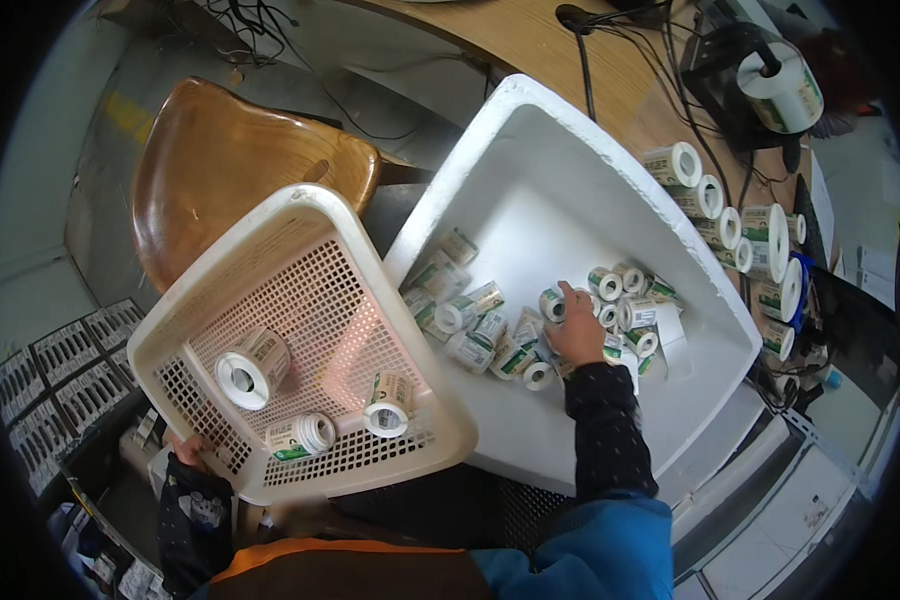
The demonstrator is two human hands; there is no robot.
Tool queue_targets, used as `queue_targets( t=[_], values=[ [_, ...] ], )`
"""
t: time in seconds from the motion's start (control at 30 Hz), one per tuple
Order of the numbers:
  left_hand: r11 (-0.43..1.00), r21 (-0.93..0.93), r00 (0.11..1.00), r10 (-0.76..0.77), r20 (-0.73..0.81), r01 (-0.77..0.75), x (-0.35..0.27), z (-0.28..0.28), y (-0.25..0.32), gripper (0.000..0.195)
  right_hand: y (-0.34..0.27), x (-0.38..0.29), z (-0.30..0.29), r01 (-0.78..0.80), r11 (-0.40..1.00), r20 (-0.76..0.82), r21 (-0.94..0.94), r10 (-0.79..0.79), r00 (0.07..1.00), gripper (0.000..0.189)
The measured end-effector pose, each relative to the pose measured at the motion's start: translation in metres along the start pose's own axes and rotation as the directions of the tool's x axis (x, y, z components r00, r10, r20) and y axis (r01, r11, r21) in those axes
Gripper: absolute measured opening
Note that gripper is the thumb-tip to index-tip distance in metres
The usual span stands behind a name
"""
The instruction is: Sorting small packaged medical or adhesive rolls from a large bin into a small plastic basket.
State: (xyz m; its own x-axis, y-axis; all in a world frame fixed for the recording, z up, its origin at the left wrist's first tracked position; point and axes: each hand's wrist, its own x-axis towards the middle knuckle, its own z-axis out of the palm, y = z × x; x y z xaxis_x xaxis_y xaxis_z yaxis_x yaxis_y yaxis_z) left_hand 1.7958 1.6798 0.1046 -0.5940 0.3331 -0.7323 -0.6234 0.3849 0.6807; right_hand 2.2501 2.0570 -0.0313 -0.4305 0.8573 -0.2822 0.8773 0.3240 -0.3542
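My left hand (190, 450) grips the lower left rim of a cream plastic basket (450, 442) with perforated walls. Inside it lie three label rolls: a large one (251, 369), a small one (388, 405) and one with its layers slid out (300, 436). To the right, my right hand (579, 337) reaches into a white foam box (607, 180). Its fingers are at a small label roll (550, 304), but whether they hold it is unclear. Several more label rolls, printed green and beige, are heaped around that hand, with a loose white label strip (671, 341) beside them.
Beyond the box, a wooden desk (622, 97) carries several upright label rolls (675, 165), black cables and a roll on a dark holder (780, 90). A glossy wooden chair (232, 165) stands behind the basket. Trays of small packed items (67, 375) are at far left.
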Motion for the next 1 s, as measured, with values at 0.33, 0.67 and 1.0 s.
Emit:
queue_targets(
  t=[0.33,0.67,1.0],
  values=[
    [1.0,0.018,0.999,0.017,-0.028,-0.017,-0.01,0.014,0.009,0.059,-0.019,-0.012,0.0,-0.488,0.373,0.395,0.789,0.301,0.868,0.047],
    [1.0,-0.024,0.997,0.019,0.079,-0.017,-0.005,0.012,0.008,0.063,-0.056,-0.059,-0.033,-0.476,0.016,0.47,0.879,0.139,0.872,0.047],
    [1.0,-0.023,0.999,0.02,0.034,-0.019,0.002,-0.002,0.002,0.062,-0.05,-0.006,0.019,-0.57,0.09,0.487,0.817,0.425,0.764,0.04]
  ],
)
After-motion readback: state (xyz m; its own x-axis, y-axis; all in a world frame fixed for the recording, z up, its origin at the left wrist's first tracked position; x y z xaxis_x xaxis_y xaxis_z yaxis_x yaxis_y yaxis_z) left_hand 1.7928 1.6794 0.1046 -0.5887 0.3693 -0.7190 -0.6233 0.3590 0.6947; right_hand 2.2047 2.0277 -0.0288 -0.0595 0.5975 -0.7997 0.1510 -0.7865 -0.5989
